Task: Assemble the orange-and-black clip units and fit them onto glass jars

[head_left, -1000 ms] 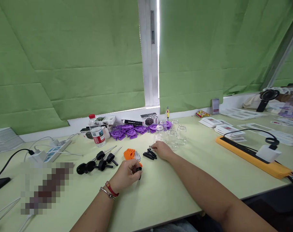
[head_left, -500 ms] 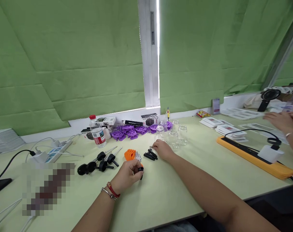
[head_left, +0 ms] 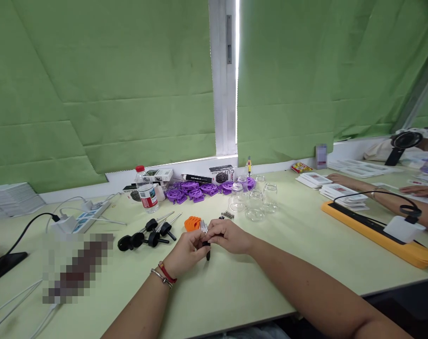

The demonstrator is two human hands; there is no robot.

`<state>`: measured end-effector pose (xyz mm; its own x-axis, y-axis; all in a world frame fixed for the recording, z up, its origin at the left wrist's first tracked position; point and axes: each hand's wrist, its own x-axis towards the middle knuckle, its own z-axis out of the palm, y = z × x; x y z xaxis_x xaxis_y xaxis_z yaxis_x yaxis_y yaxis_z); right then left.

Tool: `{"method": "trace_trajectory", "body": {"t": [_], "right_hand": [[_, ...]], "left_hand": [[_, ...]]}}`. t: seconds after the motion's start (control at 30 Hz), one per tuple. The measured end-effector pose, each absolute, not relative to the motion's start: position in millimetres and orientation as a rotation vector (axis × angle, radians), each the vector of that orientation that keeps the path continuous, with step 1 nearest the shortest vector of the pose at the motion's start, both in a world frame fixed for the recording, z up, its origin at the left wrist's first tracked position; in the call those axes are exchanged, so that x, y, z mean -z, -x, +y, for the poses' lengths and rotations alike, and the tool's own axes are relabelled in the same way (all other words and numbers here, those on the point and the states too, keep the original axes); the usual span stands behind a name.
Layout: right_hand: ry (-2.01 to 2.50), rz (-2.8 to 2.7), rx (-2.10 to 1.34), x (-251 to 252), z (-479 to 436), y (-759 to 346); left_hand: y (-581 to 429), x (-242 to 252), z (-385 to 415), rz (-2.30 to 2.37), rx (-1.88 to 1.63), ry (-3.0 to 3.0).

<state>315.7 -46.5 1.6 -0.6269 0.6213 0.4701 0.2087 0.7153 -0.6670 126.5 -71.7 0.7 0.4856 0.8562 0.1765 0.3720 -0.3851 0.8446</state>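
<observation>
My left hand [head_left: 186, 254] is closed on a small black plastic part [head_left: 208, 254] with a round head and a stem that points down. Fingertip to fingertip with it, my right hand [head_left: 230, 235] is pinched at the top of that part; whatever it holds is too small or hidden to make out. Just beyond my hands lie orange plastic pieces [head_left: 192, 223], thin metal rods [head_left: 203, 226] and a few small springs [head_left: 228, 214]. To the left are several black round-headed pieces [head_left: 152, 238] with stems, some with long metal rods.
Clear glass jars [head_left: 255, 207] stand behind my right hand, beside purple plastic parts [head_left: 196, 194]. A water bottle [head_left: 146, 190] stands at the back left. On the right are an orange power strip [head_left: 376, 235], white card stacks [head_left: 344, 195] and another person's arm [head_left: 393, 205].
My right hand has come from the black pieces and springs to meet my left hand at the black part. The other person's arm has reached toward the card stacks.
</observation>
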Motion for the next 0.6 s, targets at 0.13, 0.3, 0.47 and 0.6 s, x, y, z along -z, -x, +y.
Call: {"method": "trace_trajectory", "body": {"t": [0.13,0.3,0.47,0.6], "right_hand": [[0.618,-2.198,-0.823,-1.1,-44.8,-317.2],[0.967,-1.912,-0.727,1.4,-21.5,-333.8],[1.681,-1.82,-0.285,15.3,11.3,-362.4],[1.769,-1.96,-0.249,28.8,21.9,-366.2]], "left_hand": [[-125.3,1.2,-71.4,1.024,-0.791,-1.943],[-124.8,0.1,-71.4,1.055,-0.773,-1.925],[-124.6,-1.2,-72.6,1.052,-0.772,-1.935],[-124.6,-3.2,-73.4,1.068,-0.764,-1.968]]}}
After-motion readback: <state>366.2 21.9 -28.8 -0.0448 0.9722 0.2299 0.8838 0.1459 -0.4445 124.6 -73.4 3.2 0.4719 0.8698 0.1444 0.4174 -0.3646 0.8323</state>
